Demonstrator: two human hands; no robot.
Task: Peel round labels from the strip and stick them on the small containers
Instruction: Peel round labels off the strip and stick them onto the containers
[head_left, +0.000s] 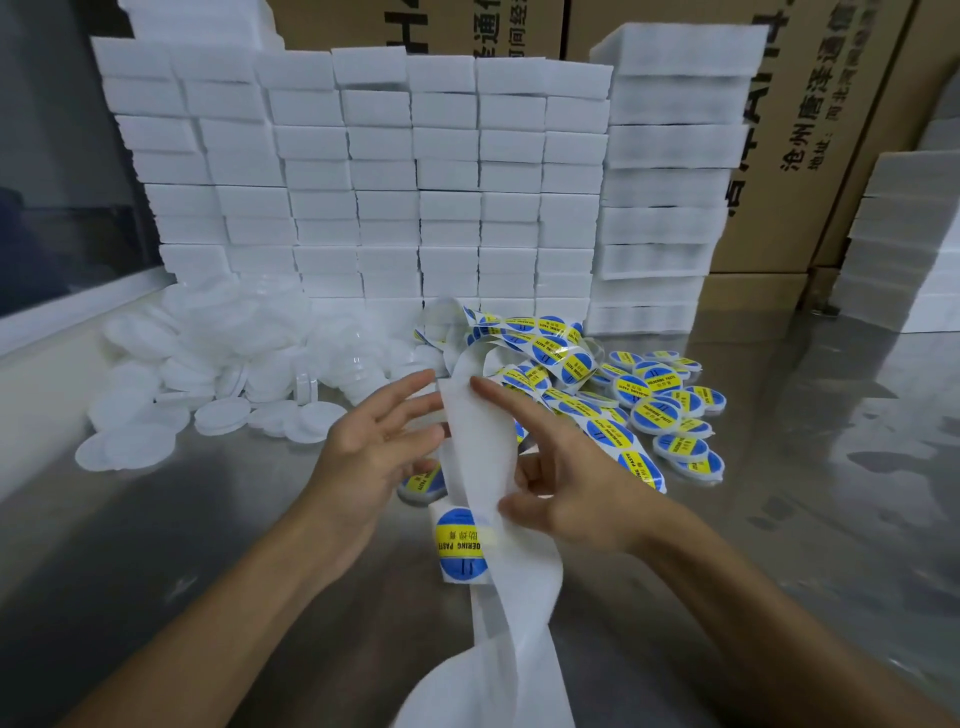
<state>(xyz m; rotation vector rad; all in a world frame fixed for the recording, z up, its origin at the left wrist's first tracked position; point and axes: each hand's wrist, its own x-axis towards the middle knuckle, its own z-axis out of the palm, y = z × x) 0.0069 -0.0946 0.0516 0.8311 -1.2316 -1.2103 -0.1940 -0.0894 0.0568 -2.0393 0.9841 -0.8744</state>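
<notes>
strip: white backing strip (480, 457) runs up between both hands, blue-yellow round label (458, 540) just below them
right hand (566, 493): thumb and fingers pinch strip, index straight
left hand (376, 447): fingers spread, touching strip edge
labelled containers (670, 415): pile beyond right hand
unlabelled white lids (208, 374): heap beyond left hand
foam blocks (363, 171): stacked behind

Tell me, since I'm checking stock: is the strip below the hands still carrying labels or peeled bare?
Bare. The strip trails toward the camera as plain white backing; printed labels show only on the stretch beyond the hands.
</notes>
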